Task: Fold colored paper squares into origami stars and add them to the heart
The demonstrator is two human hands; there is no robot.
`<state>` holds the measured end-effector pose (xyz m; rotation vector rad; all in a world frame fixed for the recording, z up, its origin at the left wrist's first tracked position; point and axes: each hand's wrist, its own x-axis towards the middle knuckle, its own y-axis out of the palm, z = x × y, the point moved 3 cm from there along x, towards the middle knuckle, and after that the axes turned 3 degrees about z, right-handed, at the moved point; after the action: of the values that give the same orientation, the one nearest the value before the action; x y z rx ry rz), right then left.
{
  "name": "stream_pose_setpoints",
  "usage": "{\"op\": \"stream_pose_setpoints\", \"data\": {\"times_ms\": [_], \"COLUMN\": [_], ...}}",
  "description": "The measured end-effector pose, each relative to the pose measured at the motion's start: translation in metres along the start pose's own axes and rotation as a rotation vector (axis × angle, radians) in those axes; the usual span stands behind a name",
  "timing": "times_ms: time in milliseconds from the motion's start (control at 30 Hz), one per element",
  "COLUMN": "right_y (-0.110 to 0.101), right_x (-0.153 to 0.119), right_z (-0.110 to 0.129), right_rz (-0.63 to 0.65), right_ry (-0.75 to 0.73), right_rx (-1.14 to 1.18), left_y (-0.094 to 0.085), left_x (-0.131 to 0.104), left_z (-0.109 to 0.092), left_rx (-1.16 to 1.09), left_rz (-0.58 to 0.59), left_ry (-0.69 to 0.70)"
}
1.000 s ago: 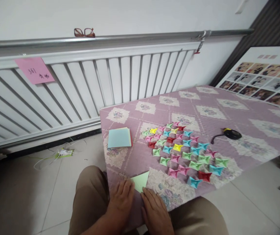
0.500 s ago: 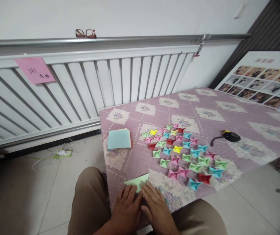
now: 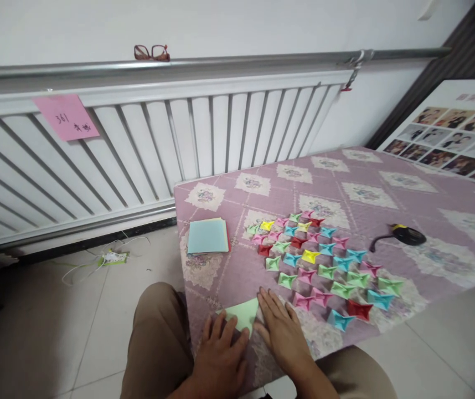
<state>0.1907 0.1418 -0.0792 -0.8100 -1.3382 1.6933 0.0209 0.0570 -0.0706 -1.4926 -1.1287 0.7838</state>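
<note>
both hands flat on a green sheet (image 3: 243, 315) at the table's (image 3: 387, 199) near edge, left hand (image 3: 221, 354) pinning its near side, right hand (image 3: 281, 327) spread over its right edge, neither gripping; many folded pieces (image 3: 324, 263) lie finished mid-table, this sheet looks barely begun, and a paper stack (image 3: 207, 236) waits near the left edge.

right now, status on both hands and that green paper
Left hand and right hand flat on green paper, pressing at table edge. Folded paper pieces in rows just beyond right hand. Paper stack apart, untouched.
</note>
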Motion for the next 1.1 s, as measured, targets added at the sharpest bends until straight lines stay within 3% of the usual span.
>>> {"op": "stream_pose_setpoints", "data": {"times_ms": [133, 233, 367, 600, 867, 1100], "right_y": [-0.011, -0.019, -0.030, -0.040, -0.040, -0.046], "right_x": [0.012, 0.020, 0.027, 0.037, 0.034, 0.021], "right_z": [0.012, 0.031, 0.044, 0.046, 0.047, 0.046], "right_rz": [-0.108, -0.045, 0.026, 0.130, 0.135, 0.164], "right_ry": [-0.019, -0.111, -0.108, -0.046, 0.032, 0.108], "right_rx": [0.029, 0.052, 0.042, 0.020, 0.088, 0.257], "left_y": [-0.003, -0.004, -0.003, -0.003, 0.000, 0.008], "left_x": [0.000, 0.000, -0.001, -0.002, -0.005, -0.008], "left_z": [-0.001, -0.002, -0.001, 0.000, 0.003, 0.016], "left_rx": [-0.040, -0.050, -0.050, -0.046, -0.096, -0.395], "left_rz": [0.051, 0.061, 0.057, -0.011, -0.066, -0.204], "left_ry": [-0.020, -0.030, -0.034, -0.022, 0.000, -0.062]}}
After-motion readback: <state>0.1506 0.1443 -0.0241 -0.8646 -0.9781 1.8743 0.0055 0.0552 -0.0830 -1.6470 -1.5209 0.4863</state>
